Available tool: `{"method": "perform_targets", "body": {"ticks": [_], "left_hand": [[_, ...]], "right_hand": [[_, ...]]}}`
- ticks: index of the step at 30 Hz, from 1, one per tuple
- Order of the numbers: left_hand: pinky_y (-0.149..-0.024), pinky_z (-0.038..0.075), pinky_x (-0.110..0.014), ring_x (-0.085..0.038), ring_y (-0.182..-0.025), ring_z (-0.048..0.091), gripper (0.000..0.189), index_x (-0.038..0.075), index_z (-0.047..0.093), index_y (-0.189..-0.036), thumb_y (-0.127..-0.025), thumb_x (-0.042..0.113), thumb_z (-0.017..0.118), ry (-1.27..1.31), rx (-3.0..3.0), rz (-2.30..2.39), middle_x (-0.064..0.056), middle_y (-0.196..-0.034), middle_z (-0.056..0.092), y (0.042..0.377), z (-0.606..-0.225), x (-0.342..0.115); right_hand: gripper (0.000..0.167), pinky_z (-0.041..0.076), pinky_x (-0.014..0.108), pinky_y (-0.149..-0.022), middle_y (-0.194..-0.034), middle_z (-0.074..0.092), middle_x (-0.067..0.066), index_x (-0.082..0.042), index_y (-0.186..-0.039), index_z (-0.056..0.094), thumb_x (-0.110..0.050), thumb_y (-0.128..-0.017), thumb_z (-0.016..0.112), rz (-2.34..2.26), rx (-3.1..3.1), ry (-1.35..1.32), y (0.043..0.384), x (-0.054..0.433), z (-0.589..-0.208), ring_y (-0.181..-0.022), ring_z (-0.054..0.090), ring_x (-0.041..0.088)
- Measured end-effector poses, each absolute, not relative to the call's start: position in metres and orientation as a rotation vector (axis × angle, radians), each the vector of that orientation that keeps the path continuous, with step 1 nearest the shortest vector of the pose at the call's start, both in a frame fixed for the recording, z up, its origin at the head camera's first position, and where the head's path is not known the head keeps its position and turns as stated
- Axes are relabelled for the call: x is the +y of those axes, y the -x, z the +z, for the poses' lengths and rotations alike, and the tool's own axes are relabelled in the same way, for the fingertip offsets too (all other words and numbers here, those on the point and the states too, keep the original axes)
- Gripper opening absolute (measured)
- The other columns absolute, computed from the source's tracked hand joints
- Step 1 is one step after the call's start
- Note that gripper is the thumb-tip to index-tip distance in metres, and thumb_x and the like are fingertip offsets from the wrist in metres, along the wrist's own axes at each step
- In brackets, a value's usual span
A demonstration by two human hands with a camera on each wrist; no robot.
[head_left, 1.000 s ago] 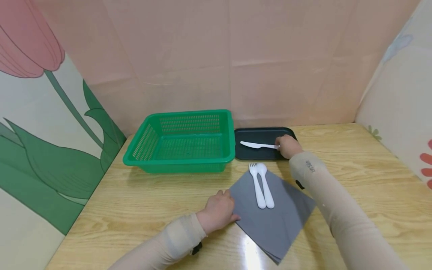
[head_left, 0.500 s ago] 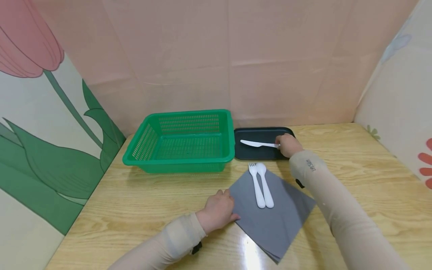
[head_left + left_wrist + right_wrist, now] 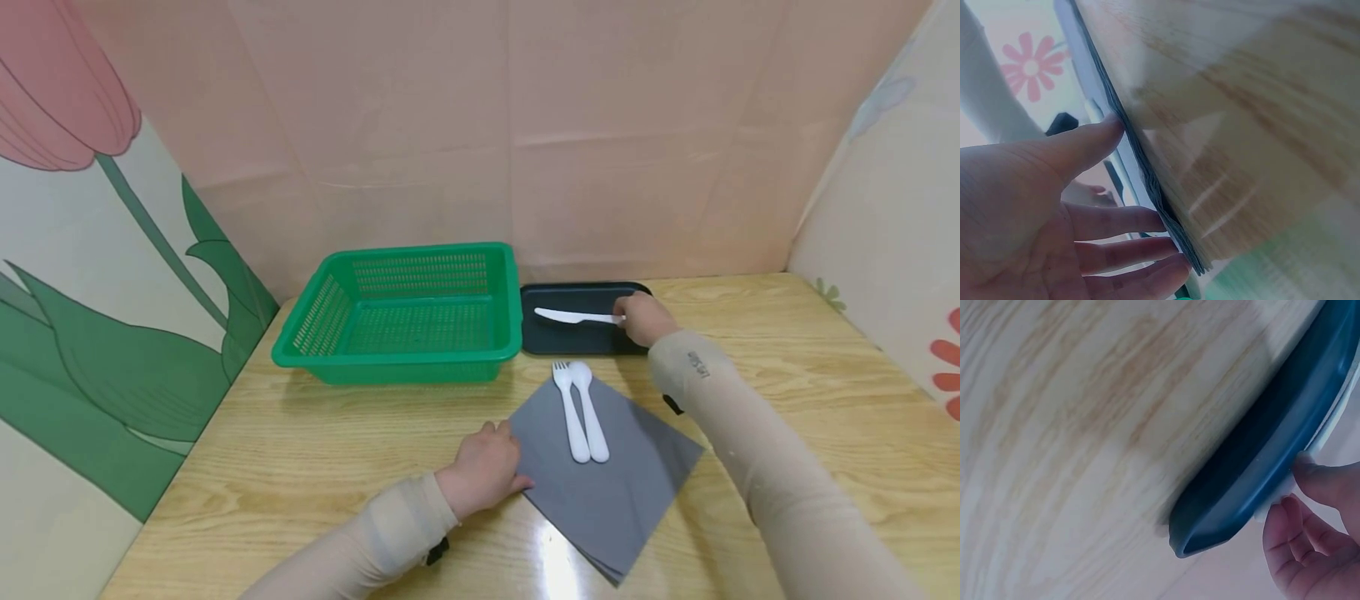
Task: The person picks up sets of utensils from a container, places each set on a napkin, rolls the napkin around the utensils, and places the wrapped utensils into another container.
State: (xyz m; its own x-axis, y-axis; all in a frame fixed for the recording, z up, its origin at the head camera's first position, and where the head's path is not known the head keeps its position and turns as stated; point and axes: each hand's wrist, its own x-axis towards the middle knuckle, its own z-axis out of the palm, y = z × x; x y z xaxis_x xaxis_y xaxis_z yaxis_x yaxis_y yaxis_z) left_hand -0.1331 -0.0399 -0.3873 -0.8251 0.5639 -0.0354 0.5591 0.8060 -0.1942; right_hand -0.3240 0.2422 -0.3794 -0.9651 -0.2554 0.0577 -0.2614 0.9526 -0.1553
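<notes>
My right hand [image 3: 647, 318] pinches the handle end of a white plastic knife [image 3: 567, 317] over the black tray [image 3: 542, 340]. In the right wrist view, thumb and fingertips meet at the pale handle [image 3: 1285, 487] by the tray's rim [image 3: 1235, 481]. My left hand [image 3: 483, 469] rests at the left edge of a stack of grey napkins [image 3: 630, 492]. Seen from the left wrist, its thumb and loosely extended fingers [image 3: 1122, 222] touch the layered napkin edge [image 3: 1141, 156]. A white fork [image 3: 572, 417] and a white spoon [image 3: 592, 417] lie side by side on the napkins.
A green plastic basket [image 3: 408, 360] with slotted walls stands left of the tray, close beside it. Everything is on a wooden table [image 3: 300, 467]. A pinkish covering [image 3: 420, 125] hangs behind, and decorated walls rise on both sides.
The right hand has shifted very slightly right and away from me, with the knife's blade a little higher in view. The left hand, napkins, fork and spoon keep their places.
</notes>
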Motion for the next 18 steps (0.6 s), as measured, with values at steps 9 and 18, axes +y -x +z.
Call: {"method": "perform_targets", "body": {"ticks": [9,18], "left_hand": [[-0.048,0.045,-0.022,-0.011,-0.073,0.052,0.048,0.009,0.069,-0.082,-0.08,0.056,0.062,0.927,-2.963,0.282,0.0,-0.085,0.057,0.133,-0.387,-0.04],[-0.048,0.045,-0.022,-0.011,-0.074,0.052,0.049,0.008,0.069,-0.086,-0.08,0.056,0.062,0.912,-2.984,0.281,-0.002,-0.088,0.058,0.133,-0.386,-0.04]], "right_hand": [[0.015,0.048,0.047,-0.081,-0.099,0.057,0.023,0.004,-0.102,0.061,-0.003,-0.089,0.057,0.282,-3.12,-0.381,0.318,0.241,-0.372,-0.092,0.057,0.035],[0.015,0.048,0.047,-0.081,-0.097,0.058,0.023,0.004,-0.102,0.061,-0.002,-0.088,0.057,0.27,-3.101,-0.391,0.315,0.239,-0.366,-0.091,0.057,0.035]]}}
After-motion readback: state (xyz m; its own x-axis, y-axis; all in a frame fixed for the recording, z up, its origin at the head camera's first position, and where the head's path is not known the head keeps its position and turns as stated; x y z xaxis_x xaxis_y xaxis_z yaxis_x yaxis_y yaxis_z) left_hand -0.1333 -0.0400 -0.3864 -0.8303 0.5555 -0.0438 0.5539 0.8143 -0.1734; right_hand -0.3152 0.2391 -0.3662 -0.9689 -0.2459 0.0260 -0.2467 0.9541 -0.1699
